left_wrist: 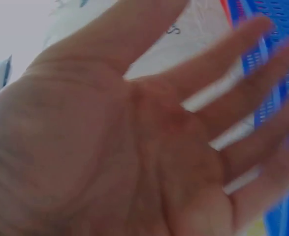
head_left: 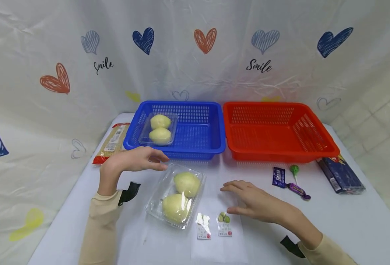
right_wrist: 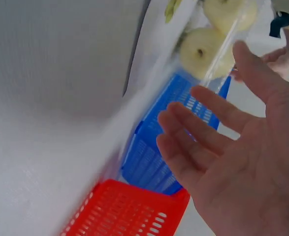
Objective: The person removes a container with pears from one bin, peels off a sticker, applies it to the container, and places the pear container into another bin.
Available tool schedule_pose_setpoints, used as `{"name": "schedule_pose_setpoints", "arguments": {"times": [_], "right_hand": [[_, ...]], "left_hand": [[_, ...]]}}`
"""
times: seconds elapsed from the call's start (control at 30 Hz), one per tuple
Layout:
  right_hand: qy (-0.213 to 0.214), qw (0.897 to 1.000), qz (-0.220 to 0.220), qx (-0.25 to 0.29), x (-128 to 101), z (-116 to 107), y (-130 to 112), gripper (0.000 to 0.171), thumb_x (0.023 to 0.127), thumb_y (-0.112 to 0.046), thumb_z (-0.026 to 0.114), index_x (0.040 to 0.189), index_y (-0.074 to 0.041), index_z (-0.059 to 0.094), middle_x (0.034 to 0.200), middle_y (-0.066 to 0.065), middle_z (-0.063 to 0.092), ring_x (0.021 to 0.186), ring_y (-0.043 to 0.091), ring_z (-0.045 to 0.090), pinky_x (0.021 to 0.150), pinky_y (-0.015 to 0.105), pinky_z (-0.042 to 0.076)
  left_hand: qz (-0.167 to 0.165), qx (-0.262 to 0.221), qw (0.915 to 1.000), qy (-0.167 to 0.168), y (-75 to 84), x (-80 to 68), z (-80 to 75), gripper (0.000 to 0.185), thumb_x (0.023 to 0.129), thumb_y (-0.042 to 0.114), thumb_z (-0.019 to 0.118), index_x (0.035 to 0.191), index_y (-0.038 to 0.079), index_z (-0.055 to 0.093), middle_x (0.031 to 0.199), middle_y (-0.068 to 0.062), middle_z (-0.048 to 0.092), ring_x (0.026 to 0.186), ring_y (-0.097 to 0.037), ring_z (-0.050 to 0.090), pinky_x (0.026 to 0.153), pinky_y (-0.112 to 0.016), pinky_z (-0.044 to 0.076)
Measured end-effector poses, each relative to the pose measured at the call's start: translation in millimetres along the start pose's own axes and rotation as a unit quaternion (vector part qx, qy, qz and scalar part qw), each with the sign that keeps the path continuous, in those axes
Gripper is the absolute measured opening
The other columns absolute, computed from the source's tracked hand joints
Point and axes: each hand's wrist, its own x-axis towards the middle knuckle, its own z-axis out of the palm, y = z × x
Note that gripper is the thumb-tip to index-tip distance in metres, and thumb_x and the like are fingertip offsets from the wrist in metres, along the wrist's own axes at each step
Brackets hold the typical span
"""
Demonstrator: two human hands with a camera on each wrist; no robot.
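The fingers (head_left: 155, 159) of the left hand (head_left: 133, 160) are seen stretched out and slightly spread, and nothing is held by them. They are kept just above the far end of a clear plastic box (head_left: 176, 195), which is placed on the white surface (head_left: 347, 221) between the two hands. Two pale yellow-green fruits (head_left: 181, 197) are enclosed in this box.

The right hand (head_left: 257, 200) is seen low over the surface, to the right of the box, with its fingers (head_left: 234, 187) straight and relaxed, and nothing is gripped by it. Whether the surface is touched by it cannot be told. Two small sachets (head_left: 214, 224) are found just beside this hand, in front of the box.

Behind the left hand a blue basket (head_left: 199, 129) is placed, and a second clear box with two fruits (head_left: 159, 129) is contained in its left part. A red basket (head_left: 277, 129) stands close beside it on the right. A brown packet (head_left: 112, 142) is laid to the left of the blue basket. In front of the red basket a green lollipop (head_left: 294, 171) and purple sweets (head_left: 289, 182) are seen, and a dark blue packet (head_left: 340, 175) lies further right.
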Motion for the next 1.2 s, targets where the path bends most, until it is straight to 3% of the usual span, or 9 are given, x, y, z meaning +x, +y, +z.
{"name": "schedule_pose_setpoints", "arguments": {"times": [0.07, 0.2, 0.33, 0.43, 0.57, 0.83, 1.07, 1.2], "right_hand": [[-0.017, 1.0, -0.013, -0.01, -2.4, 2.3, -5.5, 0.06, 0.093, -0.052, 0.07, 0.142, -0.019, 0.06, 0.146, -0.001, 0.06, 0.136, 0.025, 0.056, 0.114, 0.055, 0.045], [-0.065, 0.997, -0.02, -0.037, -4.6, 10.9, -16.6, 0.074, 0.086, -0.063, 0.071, 0.145, -0.02, 0.056, 0.153, 0.0, 0.054, 0.139, 0.025, 0.052, 0.116, 0.054, 0.044], [-0.098, 0.991, -0.019, -0.088, -5.7, 24.1, -25.0, 0.092, 0.075, -0.071, 0.075, 0.147, -0.018, 0.049, 0.158, 0.003, 0.046, 0.142, 0.026, 0.047, 0.115, 0.054, 0.045], [-0.094, 0.987, -0.024, -0.131, -5.9, 31.8, -29.3, 0.096, 0.069, -0.069, 0.08, 0.143, -0.018, 0.047, 0.157, 0.006, 0.045, 0.141, 0.026, 0.045, 0.112, 0.053, 0.048], [-0.087, 0.983, -0.029, -0.157, -5.9, 33.6, -31.6, 0.086, 0.074, -0.062, 0.082, 0.138, -0.017, 0.048, 0.156, 0.008, 0.045, 0.14, 0.027, 0.046, 0.112, 0.051, 0.049], [-0.102, 0.989, -0.027, -0.108, -7.4, 26.4, -27.3, 0.06, 0.09, -0.048, 0.074, 0.137, -0.019, 0.052, 0.159, 0.009, 0.044, 0.142, 0.028, 0.047, 0.117, 0.052, 0.044], [-0.054, 0.992, -0.07, -0.095, -10.5, 23.0, -24.0, 0.023, 0.098, -0.032, 0.068, 0.118, -0.025, 0.059, 0.15, 0.007, 0.055, 0.135, 0.027, 0.055, 0.11, 0.05, 0.051], [-0.033, 0.993, -0.068, -0.085, -9.3, 18.9, -23.4, 0.024, 0.102, -0.025, 0.062, 0.125, -0.019, 0.066, 0.145, 0.005, 0.061, 0.129, 0.025, 0.061, 0.106, 0.048, 0.054]], "left_hand": [[-0.019, 0.005, 0.9992, -0.034, -1.8, 3.1, 1.6, 0.06, 0.098, 0.042, 0.066, 0.147, 0.009, 0.055, 0.147, -0.016, 0.06, 0.135, -0.034, 0.06, 0.11, -0.05, 0.051], [-0.036, 0.005, 0.9967, -0.072, -3.6, 11.1, 8.2, 0.074, 0.096, 0.041, 0.07, 0.156, 0.01, 0.041, 0.149, -0.021, 0.056, 0.138, -0.039, 0.055, 0.11, -0.052, 0.05], [-0.043, -0.012, 0.9944, -0.096, -2.8, 17.3, 15.6, 0.082, 0.094, 0.037, 0.074, 0.162, 0.015, 0.033, 0.148, -0.021, 0.056, 0.131, -0.035, 0.061, 0.106, -0.049, 0.053], [-0.053, -0.028, 0.9927, -0.105, -1.0, 20.4, 18.6, 0.084, 0.093, 0.034, 0.076, 0.162, 0.02, 0.031, 0.148, -0.021, 0.054, 0.123, -0.03, 0.064, 0.102, -0.047, 0.056], [-0.064, -0.033, 0.9916, -0.108, -0.6, 22.8, 19.0, 0.079, 0.092, 0.033, 0.078, 0.159, 0.023, 0.038, 0.146, -0.021, 0.054, 0.116, -0.026, 0.067, 0.101, -0.045, 0.058], [-0.064, -0.01, 0.9932, -0.097, -2.0, 24.3, 19.5, 0.071, 0.093, 0.035, 0.076, 0.156, 0.026, 0.044, 0.142, -0.016, 0.058, 0.116, -0.025, 0.064, 0.102, -0.044, 0.055], [-0.069, 0.001, 0.9931, -0.095, -1.9, 26.4, 20.2, 0.069, 0.093, 0.037, 0.075, 0.155, 0.028, 0.045, 0.14, -0.015, 0.059, 0.119, -0.026, 0.062, 0.102, -0.045, 0.054], [-0.062, 0.005, 0.9933, -0.097, -1.6, 27.2, 19.3, 0.068, 0.094, 0.036, 0.074, 0.154, 0.026, 0.045, 0.141, -0.016, 0.059, 0.123, -0.029, 0.06, 0.103, -0.047, 0.054]]}}
